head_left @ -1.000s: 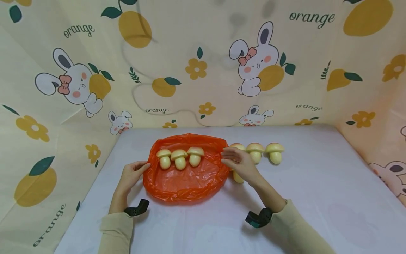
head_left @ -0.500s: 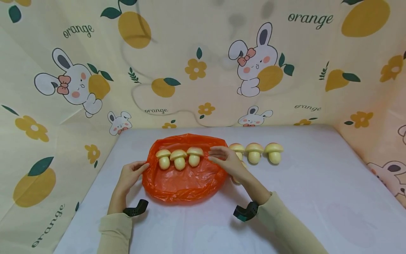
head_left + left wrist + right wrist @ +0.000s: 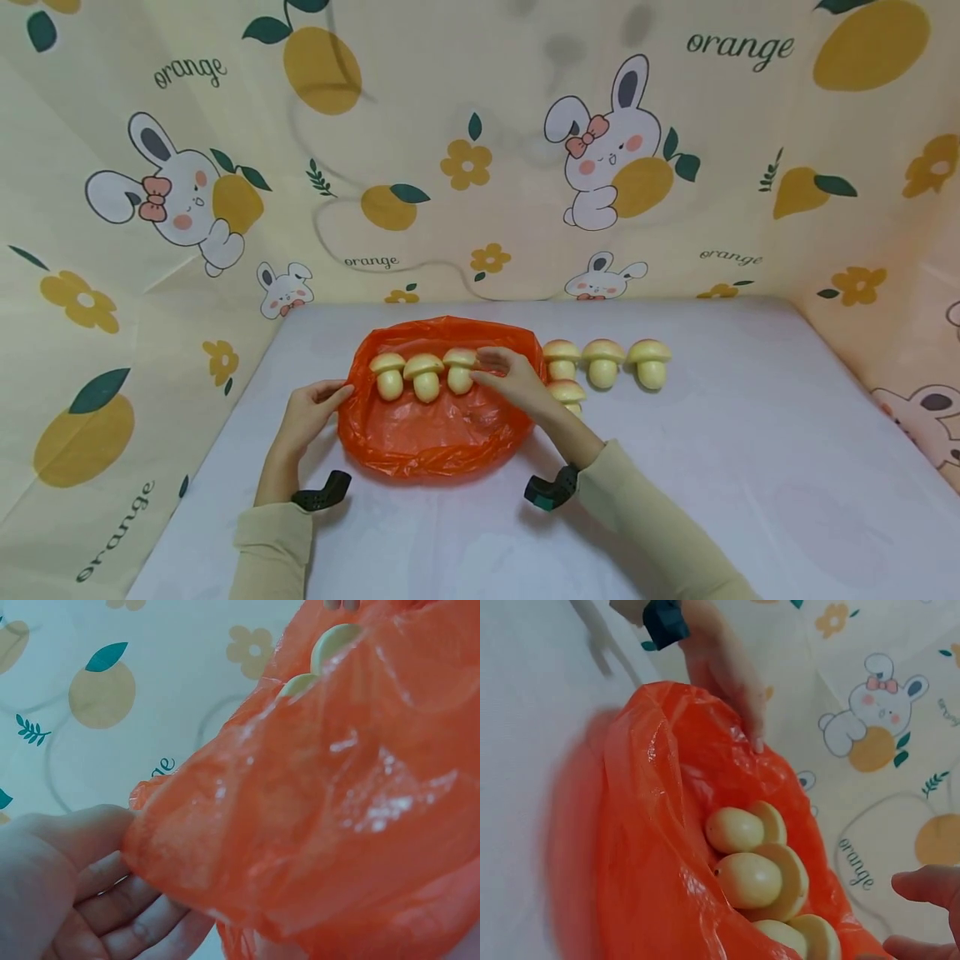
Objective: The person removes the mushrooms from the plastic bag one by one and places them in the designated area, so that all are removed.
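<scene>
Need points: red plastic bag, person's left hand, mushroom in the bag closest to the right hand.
Red plastic bag [image 3: 420, 429]: head view, bare inner floor.
Left hand [image 3: 306, 412]: head view, back of the hand.
Closest mushroom [image 3: 460, 381]: head view, stem below the cap.

Seven cream-yellow, mushroom-shaped pieces with rounded caps are visible: three [image 3: 426, 379] inside one crinkled orange-red plastic bag [image 3: 427, 435] at the centre of the head frame, and four [image 3: 602, 364] right of it, three in a row and one below the row's left end. There are two bare hands, left [image 3: 309, 412] and right [image 3: 517, 383], two beige sleeves [image 3: 273, 542], two black wrist devices [image 3: 324, 493], and one white table [image 3: 450, 542].
</scene>
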Demonstrator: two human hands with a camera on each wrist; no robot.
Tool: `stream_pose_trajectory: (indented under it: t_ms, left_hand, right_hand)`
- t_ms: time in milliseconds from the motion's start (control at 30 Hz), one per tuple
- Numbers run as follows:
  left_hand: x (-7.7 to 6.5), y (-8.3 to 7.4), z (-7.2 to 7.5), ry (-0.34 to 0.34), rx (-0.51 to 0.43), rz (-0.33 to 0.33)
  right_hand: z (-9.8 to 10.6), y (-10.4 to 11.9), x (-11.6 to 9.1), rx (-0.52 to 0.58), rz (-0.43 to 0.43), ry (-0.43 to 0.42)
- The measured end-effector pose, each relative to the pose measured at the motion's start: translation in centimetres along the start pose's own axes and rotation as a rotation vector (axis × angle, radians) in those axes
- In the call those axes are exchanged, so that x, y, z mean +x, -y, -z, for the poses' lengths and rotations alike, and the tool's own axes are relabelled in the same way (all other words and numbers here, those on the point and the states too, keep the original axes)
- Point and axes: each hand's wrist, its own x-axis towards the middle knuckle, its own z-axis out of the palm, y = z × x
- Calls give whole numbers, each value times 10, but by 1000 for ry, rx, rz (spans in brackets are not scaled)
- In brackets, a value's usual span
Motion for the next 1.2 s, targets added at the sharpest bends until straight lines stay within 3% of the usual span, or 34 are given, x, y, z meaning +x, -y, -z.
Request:
stream_pose_trajectory:
  t_ms: [300, 800, 1200]
  left_hand:
    - [-1, -3, 1, -11, -1, 4]
    - [2, 0, 0, -33, -11, -22]
    - [-1, -2, 1, -18, 2, 8]
  right_hand:
    - [-13, -3, 14, -20, -5, -96]
    - [-22, -14, 31, -133, -7, -148]
    - [-22, -16, 29, -181, -51, -182]
